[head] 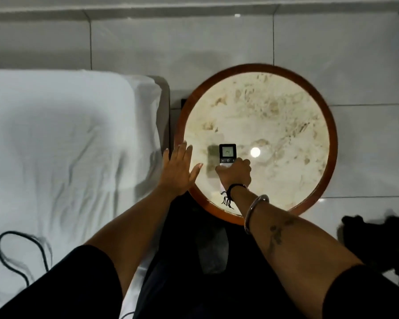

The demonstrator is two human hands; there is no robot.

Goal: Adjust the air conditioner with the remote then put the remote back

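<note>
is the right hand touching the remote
Touching. The head view shows the right hand with its fingers wrapped around the lower part of the remote, leaving only the screen end sticking out above the round table.

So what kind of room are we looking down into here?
Most likely a bedroom, perhaps a hotel room. A bed with white sheets stands beside a round marble-topped side table on a glossy tiled floor, and the right hand holds an air-conditioner remote over the table.

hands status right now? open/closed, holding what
Left hand: open, fingers spread, empty, over the round table edge.
Right hand: closed around the remote, above the table.
</note>
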